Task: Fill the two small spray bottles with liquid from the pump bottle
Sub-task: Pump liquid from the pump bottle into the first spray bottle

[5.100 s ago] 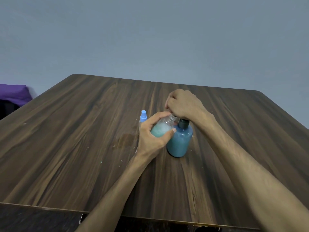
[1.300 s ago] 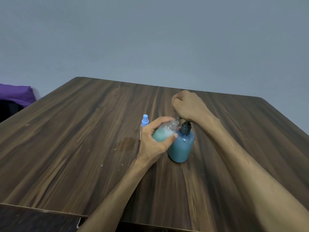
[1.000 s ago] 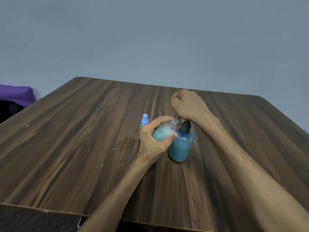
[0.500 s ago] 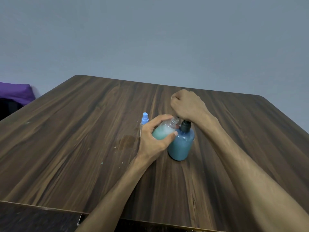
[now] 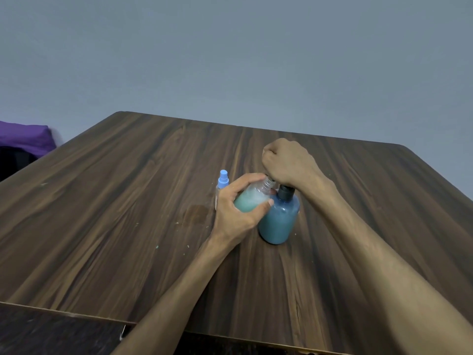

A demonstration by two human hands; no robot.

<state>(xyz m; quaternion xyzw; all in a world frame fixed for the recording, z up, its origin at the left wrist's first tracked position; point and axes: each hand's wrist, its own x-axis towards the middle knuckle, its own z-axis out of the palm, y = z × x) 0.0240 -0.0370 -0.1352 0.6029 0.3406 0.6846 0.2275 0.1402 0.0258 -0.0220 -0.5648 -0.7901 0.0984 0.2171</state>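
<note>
A small clear bottle (image 5: 252, 200), partly filled with pale green liquid, is held tilted in a person's left hand (image 5: 236, 210), fingers and thumb wrapped round its body, its open neck pointing up toward the right hand (image 5: 288, 163). That hand is curled into a fist over the top of the blue pump bottle (image 5: 279, 220), which stands on the wooden table (image 5: 102, 213) touching the held bottle. Just behind the left hand stands a second small bottle with a blue spray cap (image 5: 222, 184). A purple cloth (image 5: 24, 137) lies beyond the table's far left edge.
</note>
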